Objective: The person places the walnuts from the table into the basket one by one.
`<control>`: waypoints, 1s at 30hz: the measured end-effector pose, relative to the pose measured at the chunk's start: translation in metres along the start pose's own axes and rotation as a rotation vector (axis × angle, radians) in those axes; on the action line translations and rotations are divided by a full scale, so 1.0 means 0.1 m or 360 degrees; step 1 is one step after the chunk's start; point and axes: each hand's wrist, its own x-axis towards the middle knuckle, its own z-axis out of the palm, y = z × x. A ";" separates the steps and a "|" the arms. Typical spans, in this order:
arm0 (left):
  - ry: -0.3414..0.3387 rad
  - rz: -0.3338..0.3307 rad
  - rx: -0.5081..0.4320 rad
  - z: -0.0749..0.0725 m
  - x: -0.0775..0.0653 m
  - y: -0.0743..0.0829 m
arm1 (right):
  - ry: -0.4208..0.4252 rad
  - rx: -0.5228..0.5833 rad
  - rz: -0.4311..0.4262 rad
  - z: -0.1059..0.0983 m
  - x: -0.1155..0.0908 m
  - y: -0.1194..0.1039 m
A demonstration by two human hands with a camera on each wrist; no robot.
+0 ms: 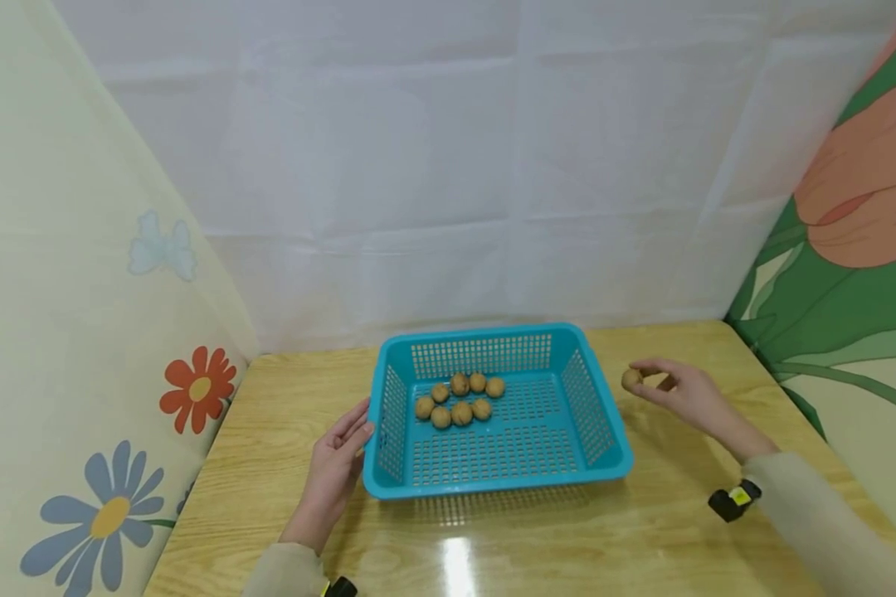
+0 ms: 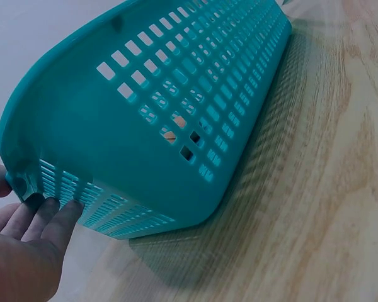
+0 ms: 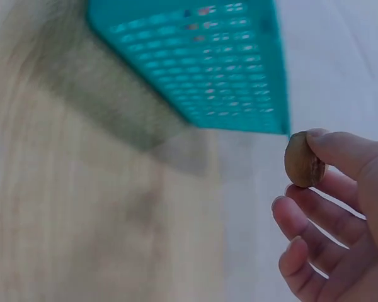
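A blue plastic basket (image 1: 493, 489) with slotted walls stands on the wooden table. Several walnuts (image 1: 461, 413) lie in two rough rows on the left part of its floor. My left hand (image 1: 333, 477) grips the basket's left rim, thumb over the edge and fingers against the outer wall, as the left wrist view shows on the basket's side (image 2: 69, 126). To the right of the basket, my right hand (image 1: 690, 402) pinches a single walnut (image 3: 302, 160) between thumb and fingertips, outside the rim. The other fingers of that hand are loosely bent.
The light wooden table (image 1: 269, 431) runs back to a white cloth backdrop (image 1: 433, 166). Flower-printed panels stand at the left (image 1: 104, 332) and right (image 1: 851, 315) sides.
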 end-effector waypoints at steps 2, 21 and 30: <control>0.0000 0.0003 -0.0002 0.00 0.00 0.00 | 0.0002 -0.0012 -0.0022 -0.06 0.03 -0.07; -0.0014 0.0019 0.0016 0.01 0.00 0.03 | -0.0205 -0.0006 -0.0240 0.01 0.58 -0.88; -0.0013 0.0031 0.0010 0.00 -0.01 0.01 | -0.0389 0.0055 -0.0345 0.41 0.85 -1.02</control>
